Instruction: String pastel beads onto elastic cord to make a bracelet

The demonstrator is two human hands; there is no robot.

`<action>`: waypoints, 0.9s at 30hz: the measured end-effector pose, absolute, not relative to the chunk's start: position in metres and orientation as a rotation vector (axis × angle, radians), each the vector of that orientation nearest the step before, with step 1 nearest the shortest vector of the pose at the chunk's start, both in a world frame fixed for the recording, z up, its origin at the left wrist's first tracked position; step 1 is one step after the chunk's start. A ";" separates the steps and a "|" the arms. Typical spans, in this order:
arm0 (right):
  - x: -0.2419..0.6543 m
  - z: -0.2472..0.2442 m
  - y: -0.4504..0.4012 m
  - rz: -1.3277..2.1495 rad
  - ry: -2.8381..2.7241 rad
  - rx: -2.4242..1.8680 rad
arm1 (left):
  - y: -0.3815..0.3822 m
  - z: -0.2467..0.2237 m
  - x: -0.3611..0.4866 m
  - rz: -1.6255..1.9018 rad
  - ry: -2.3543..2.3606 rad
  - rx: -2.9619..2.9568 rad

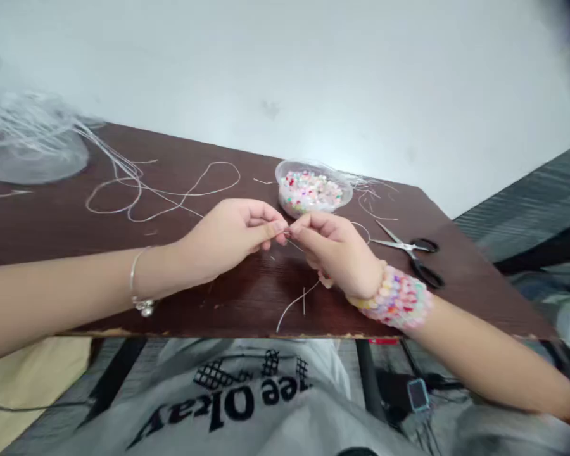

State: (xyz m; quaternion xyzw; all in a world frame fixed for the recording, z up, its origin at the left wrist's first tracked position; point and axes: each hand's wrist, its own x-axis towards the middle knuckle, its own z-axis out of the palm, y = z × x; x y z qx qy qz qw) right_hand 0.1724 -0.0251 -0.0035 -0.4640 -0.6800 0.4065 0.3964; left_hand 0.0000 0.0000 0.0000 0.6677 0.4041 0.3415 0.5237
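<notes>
My left hand (244,234) and my right hand (332,250) meet fingertip to fingertip over the front middle of the table. Both are closed in a pinch on a thin white cord (295,244). One end of cord (289,309) trails from under my right hand toward the table's front edge. Several colourful beaded bracelets (399,297) circle my right wrist, and a silver bangle (133,275) is on my left. Just beyond my fingers stands a clear tub (349,193) of small multicoloured beads (311,190). The exact crossing of the cord between my fingertips is too small to make out.
Scissors (411,247) with black handles lie partly open to the right. A blurred bundle of white cord (28,126) rests on a clear container (38,161) at far left, with loops (137,183) spreading across the brown table (247,304). Cord scraps (373,196) lie behind the scissors.
</notes>
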 end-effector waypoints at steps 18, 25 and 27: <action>0.169 -0.013 -0.028 0.373 -1.867 -1.068 | -0.002 -0.006 0.004 0.901 0.920 1.629; 0.178 -0.009 -0.021 0.187 -1.967 -1.055 | -0.001 -0.007 0.006 0.941 0.826 1.681; 0.180 -0.005 -0.020 0.363 -1.904 -1.082 | 0.001 -0.005 0.002 0.966 0.788 1.866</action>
